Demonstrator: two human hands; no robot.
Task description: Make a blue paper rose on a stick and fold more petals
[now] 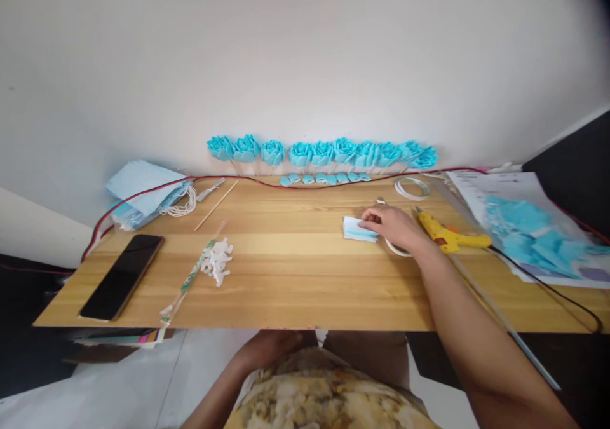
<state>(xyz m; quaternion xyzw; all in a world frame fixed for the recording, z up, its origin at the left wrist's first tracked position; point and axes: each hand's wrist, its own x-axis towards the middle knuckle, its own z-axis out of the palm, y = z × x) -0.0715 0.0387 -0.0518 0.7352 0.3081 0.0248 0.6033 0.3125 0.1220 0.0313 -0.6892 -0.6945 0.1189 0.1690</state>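
Observation:
My right hand (384, 222) is over the right middle of the table, its bent fingers closed on the edge of a small folded light-blue and white sheet (355, 229). The sheet lies on the wood. Partly hidden under that hand is a white ring-shaped handle (398, 250). A yellow glue gun (445, 233) lies just right of my right wrist. Below the table's front edge, my left hand (274, 347) rests by my lap. Its fingers are mostly in shadow, and I cannot make out their pose.
Several blue flowers on sticks (301, 154) lean along the wall, with small blue petals (326, 178) before them. At left are a phone (121, 276), light-blue sheets (143, 184), white cords (183, 201) and white scraps (218, 260). Blue pieces (534, 232) lie at right.

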